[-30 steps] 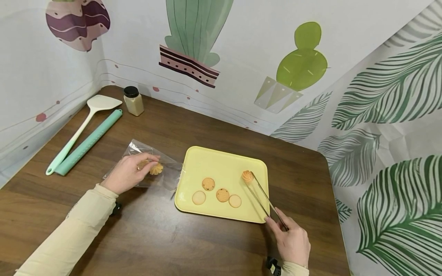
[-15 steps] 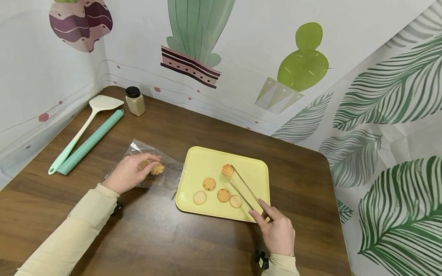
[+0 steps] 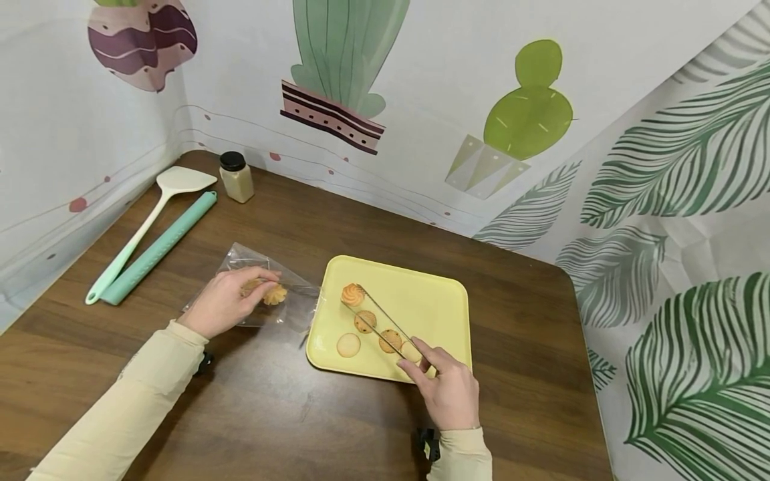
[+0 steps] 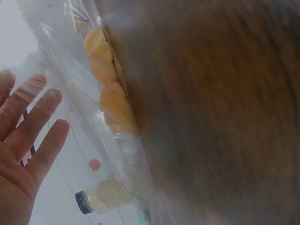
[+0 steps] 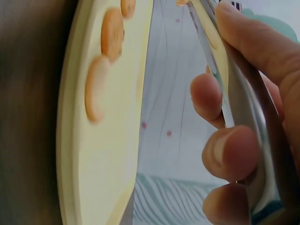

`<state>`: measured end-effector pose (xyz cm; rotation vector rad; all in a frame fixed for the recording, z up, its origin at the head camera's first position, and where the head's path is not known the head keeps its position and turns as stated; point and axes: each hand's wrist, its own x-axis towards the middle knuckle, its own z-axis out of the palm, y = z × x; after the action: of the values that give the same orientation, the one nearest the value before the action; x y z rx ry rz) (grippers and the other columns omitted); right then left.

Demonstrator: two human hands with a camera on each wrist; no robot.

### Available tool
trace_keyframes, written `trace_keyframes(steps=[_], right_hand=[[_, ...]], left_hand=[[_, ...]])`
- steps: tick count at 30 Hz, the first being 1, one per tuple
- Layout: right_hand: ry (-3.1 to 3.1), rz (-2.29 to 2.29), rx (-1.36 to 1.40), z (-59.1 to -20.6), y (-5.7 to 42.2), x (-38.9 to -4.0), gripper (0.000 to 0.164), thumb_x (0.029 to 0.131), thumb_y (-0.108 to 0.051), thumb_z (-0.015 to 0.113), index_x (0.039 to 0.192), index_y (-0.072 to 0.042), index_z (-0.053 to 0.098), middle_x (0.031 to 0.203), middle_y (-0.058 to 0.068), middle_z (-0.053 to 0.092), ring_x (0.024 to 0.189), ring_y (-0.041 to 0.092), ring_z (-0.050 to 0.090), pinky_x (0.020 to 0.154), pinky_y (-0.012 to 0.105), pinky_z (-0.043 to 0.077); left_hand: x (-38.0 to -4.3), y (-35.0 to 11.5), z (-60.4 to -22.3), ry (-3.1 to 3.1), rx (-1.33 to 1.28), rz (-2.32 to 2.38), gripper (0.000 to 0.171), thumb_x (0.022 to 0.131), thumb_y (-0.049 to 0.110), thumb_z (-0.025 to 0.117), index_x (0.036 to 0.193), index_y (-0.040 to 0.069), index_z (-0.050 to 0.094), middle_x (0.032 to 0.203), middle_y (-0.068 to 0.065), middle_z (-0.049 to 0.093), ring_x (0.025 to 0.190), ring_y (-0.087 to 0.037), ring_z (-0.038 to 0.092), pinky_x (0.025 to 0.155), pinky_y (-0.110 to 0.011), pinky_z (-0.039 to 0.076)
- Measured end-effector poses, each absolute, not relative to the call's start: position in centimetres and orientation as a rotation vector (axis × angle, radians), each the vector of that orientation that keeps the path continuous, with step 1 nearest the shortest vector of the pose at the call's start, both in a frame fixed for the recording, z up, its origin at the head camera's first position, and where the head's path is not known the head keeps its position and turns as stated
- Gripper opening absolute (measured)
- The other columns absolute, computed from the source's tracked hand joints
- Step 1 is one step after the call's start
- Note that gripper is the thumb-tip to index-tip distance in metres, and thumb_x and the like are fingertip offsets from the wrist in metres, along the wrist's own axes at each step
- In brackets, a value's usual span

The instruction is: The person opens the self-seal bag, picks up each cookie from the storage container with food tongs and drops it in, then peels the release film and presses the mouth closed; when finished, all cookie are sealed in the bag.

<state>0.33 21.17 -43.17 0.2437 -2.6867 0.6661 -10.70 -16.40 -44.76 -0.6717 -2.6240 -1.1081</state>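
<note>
My right hand (image 3: 448, 394) grips metal tongs (image 3: 385, 319), also large in the right wrist view as tongs (image 5: 246, 101). At their tips, a swirled cookie (image 3: 353, 294) is pinched above the left part of a yellow tray (image 3: 421, 284). Several flat cookies lie there, among them a plain round cookie (image 3: 348, 345) and a spotted cookie (image 3: 365, 321). My left hand (image 3: 231, 297) holds a clear plastic bag (image 3: 295, 314) between thumb and fingers; its film crosses the fingertips (image 4: 54, 96) in the left wrist view. Swirled cookies (image 4: 112, 101) lie inside the bag, partly hidden by the hand from above.
On the table's left side lie a white-headed spatula (image 3: 141, 224) and a teal ribbed stick (image 3: 159, 248). A small jar with a black lid (image 3: 236, 177) stands near the back wall. The bag's open end reaches the tray's left rim (image 3: 317, 317).
The right hand and tongs have carried the swirled cookie leftward across the tray, from its right side to its left part. The left hand and the bag have stayed in place.
</note>
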Motion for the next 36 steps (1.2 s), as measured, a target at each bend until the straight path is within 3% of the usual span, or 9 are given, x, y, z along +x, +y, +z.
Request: trace_keyframes(steps=[6, 16, 36], right_hand=[[-2.701, 0.691, 0.358, -43.5, 19.5, -0.1, 0.044, 0.075, -0.044, 0.081, 0.113, -0.023, 0.074, 0.063, -0.017, 0.047, 0.046, -0.005, 0.021, 0.039, 0.015, 0.022], [-2.74, 0.694, 0.416, -43.5, 17.5, -0.5, 0.042, 0.075, -0.046, 0.08, 0.111, -0.023, 0.075, 0.063, -0.013, 0.051, 0.048, -0.002, 0.025, 0.041, 0.016, 0.025], [-2.742, 0.658, 0.552, -43.4, 14.5, -2.6, 0.044, 0.077, -0.047, 0.078, 0.111, -0.02, 0.075, 0.061, -0.017, 0.05, 0.046, -0.002, 0.029, 0.045, 0.018, 0.029]], left_hand=[[-10.7, -16.4, -44.8, -2.611, -0.677, -1.103, 0.015, 0.09, 0.006, 0.069, 0.105, 0.006, 0.071, 0.105, -0.009, 0.072, 0.095, -0.028, 0.068, 0.078, -0.048, 0.053], [-10.7, -16.3, -44.8, -2.599, -0.687, -1.112, 0.015, 0.091, 0.006, 0.069, 0.106, 0.006, 0.071, 0.105, -0.008, 0.072, 0.093, -0.025, 0.068, 0.077, -0.046, 0.053], [-10.6, -16.2, -45.0, -2.591, -0.685, -1.115, 0.016, 0.091, 0.006, 0.068, 0.106, 0.006, 0.071, 0.105, -0.008, 0.072, 0.092, -0.026, 0.069, 0.075, -0.047, 0.054]])
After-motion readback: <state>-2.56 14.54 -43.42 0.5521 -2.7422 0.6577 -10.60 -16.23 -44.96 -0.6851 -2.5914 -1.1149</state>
